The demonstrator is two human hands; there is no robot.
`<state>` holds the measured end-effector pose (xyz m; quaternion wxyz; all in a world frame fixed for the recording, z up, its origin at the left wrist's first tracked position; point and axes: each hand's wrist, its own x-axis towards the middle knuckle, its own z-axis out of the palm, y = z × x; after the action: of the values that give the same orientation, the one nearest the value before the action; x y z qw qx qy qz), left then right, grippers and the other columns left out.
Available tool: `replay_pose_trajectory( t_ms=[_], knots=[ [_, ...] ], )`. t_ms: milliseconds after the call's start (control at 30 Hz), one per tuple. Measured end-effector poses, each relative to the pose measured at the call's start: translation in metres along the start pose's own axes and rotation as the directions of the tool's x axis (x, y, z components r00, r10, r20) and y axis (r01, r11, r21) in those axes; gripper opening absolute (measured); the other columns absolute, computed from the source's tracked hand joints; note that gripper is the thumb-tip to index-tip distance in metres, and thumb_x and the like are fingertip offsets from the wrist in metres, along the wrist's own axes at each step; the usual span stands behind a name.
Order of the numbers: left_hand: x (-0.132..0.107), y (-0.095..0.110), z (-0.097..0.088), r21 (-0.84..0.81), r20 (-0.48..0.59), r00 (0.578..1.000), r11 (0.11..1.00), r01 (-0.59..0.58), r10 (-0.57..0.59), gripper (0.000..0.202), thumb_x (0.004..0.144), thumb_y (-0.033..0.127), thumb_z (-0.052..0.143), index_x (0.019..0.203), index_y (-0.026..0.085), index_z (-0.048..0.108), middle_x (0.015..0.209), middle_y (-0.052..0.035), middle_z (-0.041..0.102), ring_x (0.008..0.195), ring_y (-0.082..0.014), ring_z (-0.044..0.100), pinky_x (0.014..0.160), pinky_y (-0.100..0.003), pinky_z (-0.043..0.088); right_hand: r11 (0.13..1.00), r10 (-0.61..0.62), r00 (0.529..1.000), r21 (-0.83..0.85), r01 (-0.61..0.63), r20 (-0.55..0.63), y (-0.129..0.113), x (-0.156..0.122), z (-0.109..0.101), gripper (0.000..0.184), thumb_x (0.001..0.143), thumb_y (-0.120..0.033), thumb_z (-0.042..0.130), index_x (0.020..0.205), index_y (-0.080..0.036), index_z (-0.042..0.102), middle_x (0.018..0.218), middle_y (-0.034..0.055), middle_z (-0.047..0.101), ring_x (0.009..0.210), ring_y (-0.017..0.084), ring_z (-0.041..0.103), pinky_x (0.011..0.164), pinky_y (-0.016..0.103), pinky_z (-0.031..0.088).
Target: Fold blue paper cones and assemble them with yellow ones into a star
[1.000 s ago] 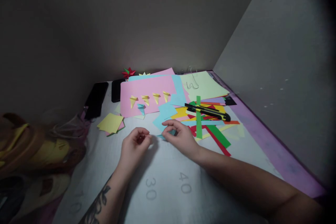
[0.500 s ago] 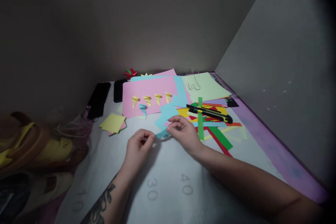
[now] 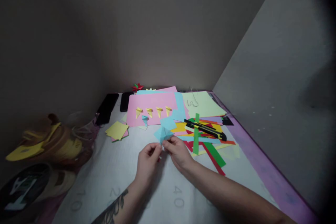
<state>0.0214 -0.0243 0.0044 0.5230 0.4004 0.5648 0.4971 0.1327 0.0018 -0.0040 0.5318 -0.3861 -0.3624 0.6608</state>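
Both my hands meet above the white mat and pinch one small blue paper square, which stands up from my fingertips. My left hand grips its lower left edge with thumb and fingers closed. My right hand pinches its lower right edge. Just beyond lie more blue paper pieces and a large pink sheet carrying several small folded yellow shapes and one blue folded shape.
A yellow-and-black utility knife rests on a pile of coloured strips. Yellow squares, two black phones, a pale green sheet and a red-green paper star lie further off. Bags sit left; walls close the back and right.
My hands came together and lifted the blue paper square off the mat; it now stands upright between them. The camera view tilted, so the table sits lower in frame.
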Motion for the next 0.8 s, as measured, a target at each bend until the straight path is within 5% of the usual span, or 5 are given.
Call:
replay_pose_trajectory(
  t_ms=[233, 400, 533, 633, 800],
  knots=[
    [0.0, 0.003, 0.014, 0.209, 0.168, 0.984, 0.974, -0.091, 0.056, 0.013, 0.072, 0.027, 0.062, 0.071, 0.014, 0.063, 0.067, -0.0025, 0.061, 0.059, -0.0129, 0.053, 0.055, -0.024, 0.042, 0.973, -0.042, 0.999, -0.226, 0.037, -0.017, -0.025, 0.013, -0.024, 0.031, 0.072, -0.038, 0.065, 0.06, -0.02, 0.043, 0.054, -0.0069, 0.042, 0.05, 0.009, 0.037, 0.05, 0.022, 0.029],
    [0.024, 0.01, 0.023, 0.065, 0.022, 0.988, 0.986, -0.154, 0.153, 0.044, 0.064, 0.03, 0.072, 0.104, 0.018, 0.056, 0.089, -0.0041, 0.062, 0.079, -0.0162, 0.059, 0.066, -0.025, 0.047, 0.847, 0.052, 0.989, -0.53, 0.031, 0.142, -0.032, 0.029, -0.051, 0.022, 0.076, -0.036, 0.057, 0.065, -0.019, 0.048, 0.055, -0.0047, 0.048, 0.05, 0.01, 0.04, 0.048, 0.022, 0.029],
    [0.041, 0.013, 0.029, 0.193, 0.127, 0.987, 0.973, -0.126, 0.103, 0.022, 0.07, 0.033, 0.067, 0.08, 0.014, 0.063, 0.067, 0.0, 0.058, 0.061, -0.0121, 0.051, 0.058, -0.023, 0.039, 0.742, -0.026, 0.965, -0.642, 0.193, 0.26, -0.03, 0.032, -0.064, 0.017, 0.079, -0.028, 0.053, 0.065, -0.018, 0.052, 0.061, -0.0035, 0.047, 0.058, 0.011, 0.042, 0.055, 0.023, 0.032],
    [0.044, 0.009, 0.028, 0.22, 0.136, 0.99, 0.973, -0.075, 0.045, 0.023, 0.074, 0.036, 0.062, 0.07, 0.013, 0.064, 0.059, 0.0018, 0.053, 0.055, -0.0105, 0.045, 0.053, -0.022, 0.034, 0.658, -0.086, 0.946, -0.696, 0.289, 0.312, -0.03, 0.029, -0.068, 0.017, 0.079, -0.021, 0.052, 0.062, -0.018, 0.05, 0.061, -0.0032, 0.048, 0.061, 0.012, 0.044, 0.058, 0.023, 0.033],
    [0.042, 0.011, 0.02, 0.208, 0.07, 0.997, 0.977, -0.049, 0.035, 0.025, 0.076, 0.038, 0.061, 0.069, 0.015, 0.063, 0.058, 0.0024, 0.052, 0.055, -0.0104, 0.044, 0.052, -0.021, 0.033, 0.693, -0.067, 0.944, -0.665, 0.277, 0.323, -0.031, 0.03, -0.069, 0.02, 0.079, -0.018, 0.05, 0.059, -0.019, 0.048, 0.06, -0.0036, 0.046, 0.059, 0.012, 0.043, 0.056, 0.023, 0.032]
  ],
)
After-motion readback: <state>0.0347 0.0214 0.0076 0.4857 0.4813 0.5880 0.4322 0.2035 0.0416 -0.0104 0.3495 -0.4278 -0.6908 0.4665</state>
